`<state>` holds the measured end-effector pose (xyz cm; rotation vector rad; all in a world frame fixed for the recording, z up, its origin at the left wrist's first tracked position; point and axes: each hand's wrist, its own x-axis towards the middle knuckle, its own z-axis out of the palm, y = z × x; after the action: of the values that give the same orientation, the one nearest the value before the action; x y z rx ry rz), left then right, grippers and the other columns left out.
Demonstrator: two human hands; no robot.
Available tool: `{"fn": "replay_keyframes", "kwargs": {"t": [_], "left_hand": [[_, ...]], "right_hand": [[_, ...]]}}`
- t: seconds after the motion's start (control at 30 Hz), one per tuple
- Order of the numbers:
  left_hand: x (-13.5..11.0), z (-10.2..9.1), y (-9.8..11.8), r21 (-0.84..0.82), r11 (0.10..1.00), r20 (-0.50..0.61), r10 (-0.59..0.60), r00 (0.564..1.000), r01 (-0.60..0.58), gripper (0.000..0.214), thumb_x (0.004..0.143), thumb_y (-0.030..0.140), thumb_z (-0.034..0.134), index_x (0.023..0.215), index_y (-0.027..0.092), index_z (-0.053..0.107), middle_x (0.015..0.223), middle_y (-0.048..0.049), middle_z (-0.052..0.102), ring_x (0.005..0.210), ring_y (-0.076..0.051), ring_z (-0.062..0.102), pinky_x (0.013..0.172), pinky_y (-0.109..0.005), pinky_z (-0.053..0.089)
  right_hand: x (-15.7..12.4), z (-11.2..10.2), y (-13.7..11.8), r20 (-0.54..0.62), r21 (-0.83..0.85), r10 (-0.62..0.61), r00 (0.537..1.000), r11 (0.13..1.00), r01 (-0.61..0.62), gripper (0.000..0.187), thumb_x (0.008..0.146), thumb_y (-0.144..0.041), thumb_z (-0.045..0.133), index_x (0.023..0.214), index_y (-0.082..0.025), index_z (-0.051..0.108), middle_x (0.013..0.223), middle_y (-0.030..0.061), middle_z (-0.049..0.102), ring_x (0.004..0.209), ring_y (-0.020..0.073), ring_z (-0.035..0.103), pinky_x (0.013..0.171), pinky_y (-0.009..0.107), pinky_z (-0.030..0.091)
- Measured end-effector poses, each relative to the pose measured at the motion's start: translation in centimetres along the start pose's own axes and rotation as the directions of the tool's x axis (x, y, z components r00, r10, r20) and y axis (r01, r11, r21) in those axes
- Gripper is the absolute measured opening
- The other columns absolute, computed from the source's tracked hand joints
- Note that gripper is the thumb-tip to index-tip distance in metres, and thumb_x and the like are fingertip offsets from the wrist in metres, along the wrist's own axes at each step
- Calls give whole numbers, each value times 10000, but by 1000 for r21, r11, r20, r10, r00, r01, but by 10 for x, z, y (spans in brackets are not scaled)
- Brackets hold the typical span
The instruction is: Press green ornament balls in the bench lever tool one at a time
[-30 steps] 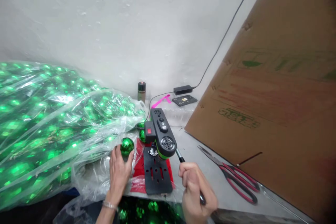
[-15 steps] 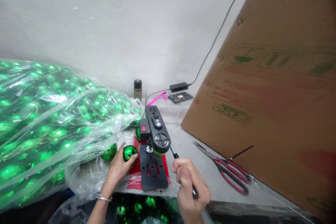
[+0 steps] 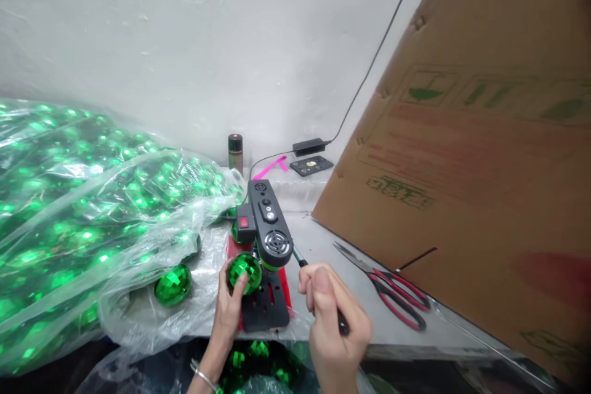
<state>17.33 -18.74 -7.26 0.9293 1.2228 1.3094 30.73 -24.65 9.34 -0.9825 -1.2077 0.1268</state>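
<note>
My left hand (image 3: 228,301) grips a shiny green faceted ball (image 3: 244,273) between thumb and fingers, over the slotted black base plate (image 3: 265,314) and beside the front end of a small black machine (image 3: 272,225). On the right, my right hand (image 3: 337,314) is closed around the black-gripped lever (image 3: 302,261) that comes out of the machine's side. A red switch box (image 3: 245,221) is fixed to the machine's left. Another green ball (image 3: 173,285) lies on plastic to the left of my left hand. What the ball touches under the machine head is hidden.
A clear plastic bag (image 3: 115,197) full of green balls covers the left. Red-handled scissors (image 3: 392,292) lie before a large cardboard box (image 3: 462,184). A power adapter (image 3: 309,147), a phone-like slab (image 3: 311,164), a pink ribbon (image 3: 272,167) and a small bottle (image 3: 235,152) are behind.
My left hand has carried the green ball rightward, from beside the base plate to over it at the machine's front. My right hand keeps its hold on the lever. The view has shifted slightly.
</note>
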Motion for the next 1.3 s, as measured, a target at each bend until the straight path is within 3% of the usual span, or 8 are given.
{"fn": "replay_keyframes", "kwargs": {"t": [0.07,0.17,0.4,0.5,0.73,1.3], "left_hand": [[-3,-2,-3,170,982,9,81,997,-81,730,833,637,815,1383,209,598,1430,-170,711,1395,-390,654,1228,-564,481],[-6,-3,-8,345,924,99,140,985,-166,729,836,578,824,1415,210,577,1449,-184,697,1374,-408,673,1195,-605,508],[-10,-1,-31,488,741,230,401,887,-462,760,805,354,823,1498,229,537,1564,-191,624,1516,-429,562,1263,-650,460],[-7,2,-36,497,739,250,381,890,-456,772,763,325,852,1471,223,560,1560,-192,620,1510,-440,565,1255,-667,468],[0,5,-31,409,855,348,176,921,-318,842,672,339,925,1439,217,601,1395,-158,726,1315,-412,700,1183,-648,526],[-4,5,-19,403,871,342,143,929,-283,817,635,326,962,1385,234,651,1262,-107,769,1200,-362,747,1091,-552,603]], "right_hand": [[-1,-1,1,3,2,-13,1000,1000,13,376,1132,-135,475,768,-222,508,682,-33,525,616,95,540,580,226,434],[-3,-2,2,11,-3,-35,999,999,35,357,1125,-105,469,791,-219,522,700,-28,541,627,93,549,582,225,432],[-9,-4,6,2,-15,-57,998,998,57,324,1103,-75,474,817,-217,533,719,-12,563,619,102,556,548,243,410],[-10,-4,6,10,-12,-56,998,998,56,322,1100,-69,476,819,-219,524,721,-14,568,618,99,556,546,236,413],[-14,-6,5,-1,1,-28,1000,1000,28,329,1094,-56,473,811,-212,538,717,-11,553,622,107,558,549,248,417],[-36,-4,29,-78,-10,-131,988,991,131,376,1059,-28,453,734,-214,494,644,-28,483,588,119,533,550,269,402]]}}
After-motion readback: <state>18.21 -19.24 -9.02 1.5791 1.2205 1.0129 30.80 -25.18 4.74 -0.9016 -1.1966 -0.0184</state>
